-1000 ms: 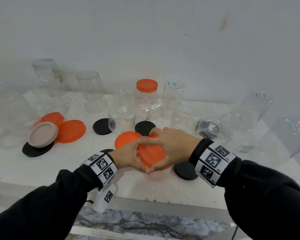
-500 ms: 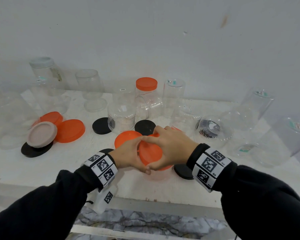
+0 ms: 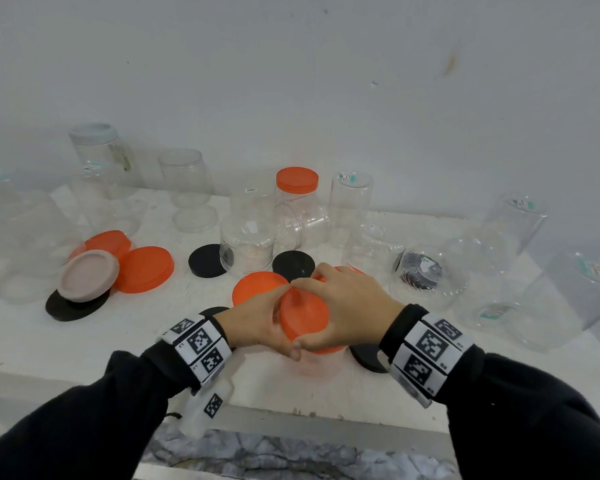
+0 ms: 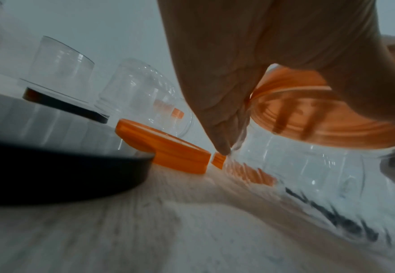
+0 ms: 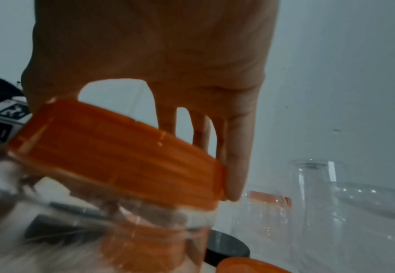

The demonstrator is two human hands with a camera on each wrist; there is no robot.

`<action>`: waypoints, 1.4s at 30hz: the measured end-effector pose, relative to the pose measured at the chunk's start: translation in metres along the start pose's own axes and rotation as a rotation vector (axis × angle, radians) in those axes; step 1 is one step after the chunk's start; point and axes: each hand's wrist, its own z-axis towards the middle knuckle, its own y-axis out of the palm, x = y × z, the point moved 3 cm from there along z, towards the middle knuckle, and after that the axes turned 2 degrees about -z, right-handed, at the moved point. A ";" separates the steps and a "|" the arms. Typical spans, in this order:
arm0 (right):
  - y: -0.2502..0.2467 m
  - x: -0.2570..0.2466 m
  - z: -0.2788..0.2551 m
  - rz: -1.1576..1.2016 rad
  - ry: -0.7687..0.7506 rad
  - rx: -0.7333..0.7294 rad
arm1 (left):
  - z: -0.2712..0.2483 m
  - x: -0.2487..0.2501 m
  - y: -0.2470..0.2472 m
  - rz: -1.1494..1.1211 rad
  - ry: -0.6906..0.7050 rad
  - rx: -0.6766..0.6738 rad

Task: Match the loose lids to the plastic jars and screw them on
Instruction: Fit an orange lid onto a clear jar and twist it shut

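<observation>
An orange lid (image 3: pixel 303 318) sits tilted on a small clear jar (image 3: pixel 317 367) near the table's front edge. My right hand (image 3: pixel 343 306) covers the lid from the right, its fingers (image 5: pixel 236 166) curled over the far rim and the thumb on the near rim. My left hand (image 3: pixel 257 320) holds the jar from the left, just under the lid, with a fingertip (image 4: pixel 223 149) on the jar's shoulder (image 4: pixel 308 175). In the right wrist view the lid (image 5: pixel 121 153) sits askew over the jar's neck (image 5: pixel 149 230).
Loose orange lids (image 3: pixel 142 268) (image 3: pixel 258 287), black lids (image 3: pixel 207 259) (image 3: pixel 293 265) (image 3: pixel 368 356) and a pink lid (image 3: pixel 87 275) lie around. Several clear jars stand or lie at the back and right; one (image 3: pixel 297 183) wears an orange lid. The table's front edge (image 3: pixel 291 420) is close.
Both hands stay on the same jar and lid. The right hand has shifted slightly round the lid, and the lid now looks more tilted.
</observation>
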 end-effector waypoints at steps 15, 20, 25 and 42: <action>-0.076 0.028 0.027 0.257 0.210 0.420 | 0.012 0.023 -0.161 0.179 0.205 0.684; -0.091 0.032 0.060 0.298 0.243 0.581 | 0.060 0.009 -0.201 0.539 0.176 0.679; -0.100 0.031 0.094 0.324 0.246 0.667 | 0.108 0.004 -0.217 0.731 0.059 0.472; -0.106 0.045 0.184 0.440 0.314 0.759 | 0.136 -0.013 -0.234 0.796 -0.060 0.378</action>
